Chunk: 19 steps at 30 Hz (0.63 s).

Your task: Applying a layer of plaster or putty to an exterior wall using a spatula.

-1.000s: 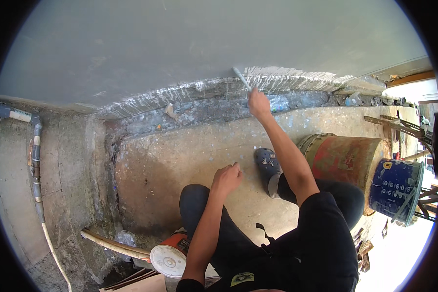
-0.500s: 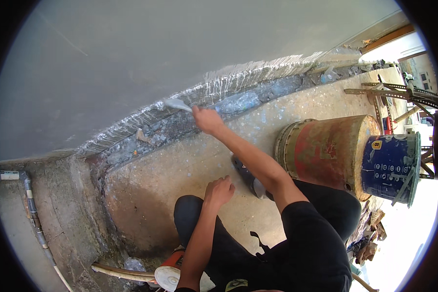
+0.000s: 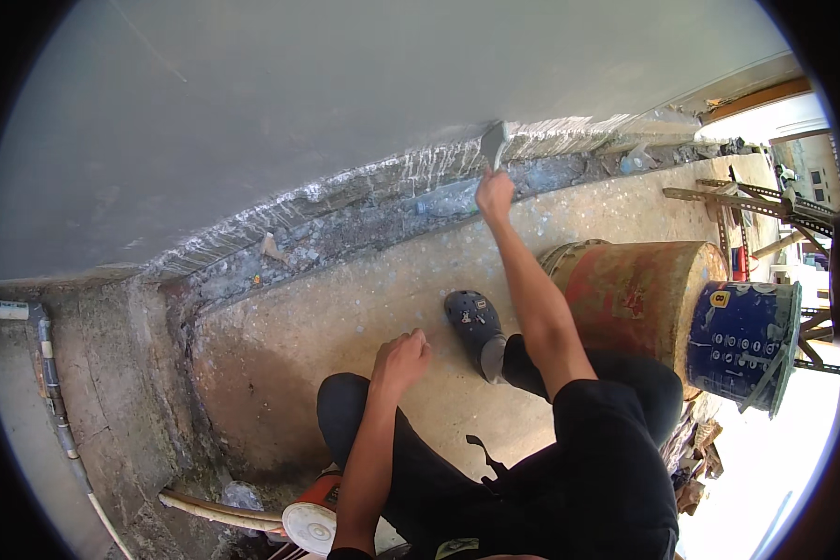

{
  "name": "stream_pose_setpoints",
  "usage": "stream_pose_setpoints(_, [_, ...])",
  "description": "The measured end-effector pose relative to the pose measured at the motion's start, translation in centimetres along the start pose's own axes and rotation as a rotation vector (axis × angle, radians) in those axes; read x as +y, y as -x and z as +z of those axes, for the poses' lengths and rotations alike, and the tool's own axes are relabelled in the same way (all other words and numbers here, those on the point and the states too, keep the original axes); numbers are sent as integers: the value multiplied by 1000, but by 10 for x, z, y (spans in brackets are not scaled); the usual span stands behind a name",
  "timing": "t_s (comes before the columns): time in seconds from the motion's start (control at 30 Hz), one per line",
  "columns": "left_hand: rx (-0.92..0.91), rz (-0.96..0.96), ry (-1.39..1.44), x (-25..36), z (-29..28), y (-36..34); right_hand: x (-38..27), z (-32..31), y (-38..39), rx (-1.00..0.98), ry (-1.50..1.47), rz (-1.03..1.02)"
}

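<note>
My right hand (image 3: 496,194) grips a paint scraper (image 3: 495,143) with a flat, pale grey blade. The blade is up against the lower edge of the grey wall (image 3: 280,103), where white streaks run down over a rough band. Over the concrete floor, near my bent left knee, my left hand (image 3: 401,362) hangs with its fingers curled in, and nothing shows in it. A shallow gutter (image 3: 345,229) full of rubble and paint flakes runs along the wall's foot, below the scraper.
At the right lie a big rusty drum (image 3: 625,299) and a blue bucket (image 3: 742,341). Metal angle racks (image 3: 756,201) stand beyond. By my left forearm is an orange tub with a white lid (image 3: 310,525). Pipes (image 3: 61,401) follow the left wall. My clog (image 3: 472,322) rests on the floor.
My right hand has carried the scraper rightward and farther along the wall's base, and the blade now points up. My left hand has shifted only slightly. More of my clog shows.
</note>
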<state>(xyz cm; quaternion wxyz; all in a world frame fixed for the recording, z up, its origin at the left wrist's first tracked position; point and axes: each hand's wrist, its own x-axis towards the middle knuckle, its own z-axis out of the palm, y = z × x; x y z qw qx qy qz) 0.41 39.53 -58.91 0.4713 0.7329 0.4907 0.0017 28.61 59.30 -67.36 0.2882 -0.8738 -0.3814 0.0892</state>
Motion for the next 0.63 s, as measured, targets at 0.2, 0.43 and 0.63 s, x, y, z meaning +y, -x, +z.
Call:
stream_pose_setpoints(0.2, [-8, 26, 0, -5, 14, -2, -81, 46, 98, -270, -197, -68])
stream_pose_setpoints(0.43, [-3, -12, -8, -11, 3, 9, -87, -13, 28, -588, 305, -666])
stream_pose_setpoints(0.63, [3, -35, 11, 13, -15, 11, 85, -83, -88, -69, 290, -210])
